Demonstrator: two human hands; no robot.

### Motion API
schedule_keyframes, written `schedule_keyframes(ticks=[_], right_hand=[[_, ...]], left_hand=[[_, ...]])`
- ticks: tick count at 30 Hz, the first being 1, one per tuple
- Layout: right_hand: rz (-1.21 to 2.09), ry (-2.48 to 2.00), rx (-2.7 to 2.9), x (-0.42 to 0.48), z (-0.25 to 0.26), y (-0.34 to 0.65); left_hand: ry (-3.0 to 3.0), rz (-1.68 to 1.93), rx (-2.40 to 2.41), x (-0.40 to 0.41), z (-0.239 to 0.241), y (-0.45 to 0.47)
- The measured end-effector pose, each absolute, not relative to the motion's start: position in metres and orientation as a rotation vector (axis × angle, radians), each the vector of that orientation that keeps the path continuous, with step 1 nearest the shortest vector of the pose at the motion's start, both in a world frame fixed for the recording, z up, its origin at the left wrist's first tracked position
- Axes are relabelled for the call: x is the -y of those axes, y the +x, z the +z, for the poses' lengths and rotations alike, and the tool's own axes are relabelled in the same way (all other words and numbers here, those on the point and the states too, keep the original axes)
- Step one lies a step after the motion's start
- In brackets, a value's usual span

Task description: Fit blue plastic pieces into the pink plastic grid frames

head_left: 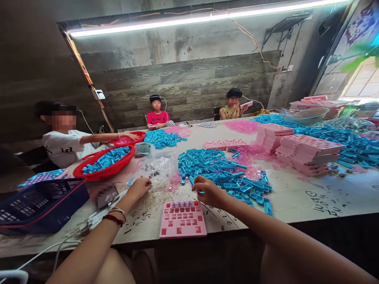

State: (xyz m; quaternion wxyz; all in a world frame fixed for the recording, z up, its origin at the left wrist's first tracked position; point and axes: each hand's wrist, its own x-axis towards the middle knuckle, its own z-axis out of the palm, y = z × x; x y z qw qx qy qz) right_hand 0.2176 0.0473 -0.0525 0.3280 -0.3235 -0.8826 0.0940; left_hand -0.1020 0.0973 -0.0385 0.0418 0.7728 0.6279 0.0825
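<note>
My board (183, 219) sits at the counter's (284, 193) near edge, clear bits (181, 204) in its top row, remaining slots looking bare; left grip (138, 190) loosely curled, right grip (211, 193) half-closed beside blue pieces (204, 165), contents of both untellable.

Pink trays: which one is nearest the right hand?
The single tray at the table's near edge, just below the right hand. The other pink trays lie farther away, many in stacks.
</note>
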Motion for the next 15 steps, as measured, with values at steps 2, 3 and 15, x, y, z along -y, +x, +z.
schedule_keyframes(ticks=[2,3,15], right_hand=[[0.247,-0.832,2.300,-0.046,-0.051,0.219],[0.242,-0.827,2.298,-0.045,-0.051,0.219],[0.393,-0.875,2.249,-0.037,-0.046,0.229]], left_hand=[[2.359,0.248,-1.936,-0.096,-0.036,-0.100],[2.364,0.262,-1.952,-0.096,-0.034,-0.099],[2.428,0.619,-1.267,-0.043,-0.005,-0.005]])
